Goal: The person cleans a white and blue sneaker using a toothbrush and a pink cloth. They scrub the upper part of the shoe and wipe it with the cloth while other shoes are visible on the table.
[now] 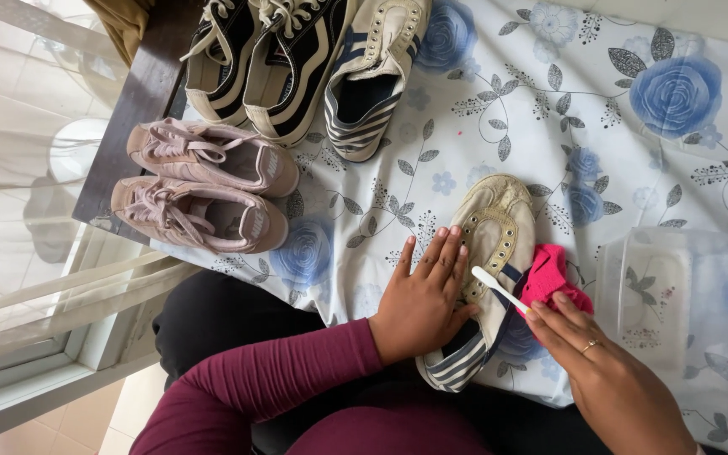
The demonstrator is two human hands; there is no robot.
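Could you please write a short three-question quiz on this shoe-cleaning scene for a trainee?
1. True or false: the left hand lies flat on the cream striped sneaker.
2. What does the right hand hold? A) a white toothbrush with a pink cloth B) a sponge C) a spray bottle
3. Which shoes lie nearest the window edge of the table?

Key
1. True; the palm presses on its side.
2. A: the white toothbrush points at the sneaker, and the pink cloth lies bunched against the fingers.
3. The pair of pink sneakers, beside the black and white pair.
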